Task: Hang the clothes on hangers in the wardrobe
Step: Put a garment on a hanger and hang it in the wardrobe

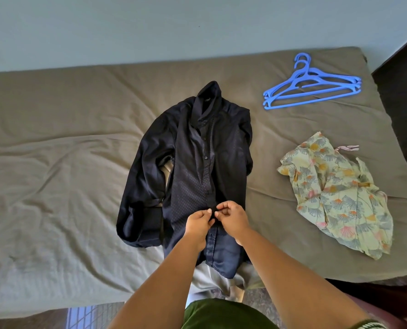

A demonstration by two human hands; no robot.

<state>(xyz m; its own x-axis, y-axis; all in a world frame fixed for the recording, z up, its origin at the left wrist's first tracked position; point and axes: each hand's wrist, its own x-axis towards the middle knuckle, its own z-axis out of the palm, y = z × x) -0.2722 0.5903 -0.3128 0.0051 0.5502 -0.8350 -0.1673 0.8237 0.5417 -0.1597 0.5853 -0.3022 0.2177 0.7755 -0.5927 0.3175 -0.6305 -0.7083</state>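
A dark navy button-up shirt (193, 162) lies face up on the bed, collar toward the wall, sleeves folded along its sides. My left hand (197, 225) and my right hand (233, 218) meet at the lower button placket, each pinching the fabric there. A stack of blue plastic hangers (311, 87) lies at the bed's far right. A crumpled floral garment (338, 193) in pale green lies to the right of the shirt.
The bed is covered with an olive-brown sheet (67, 162) and stands against a pale blue wall (150, 27). A dark piece of furniture (402, 91) borders the bed on the right. A light cloth hangs over the near edge under the shirt.
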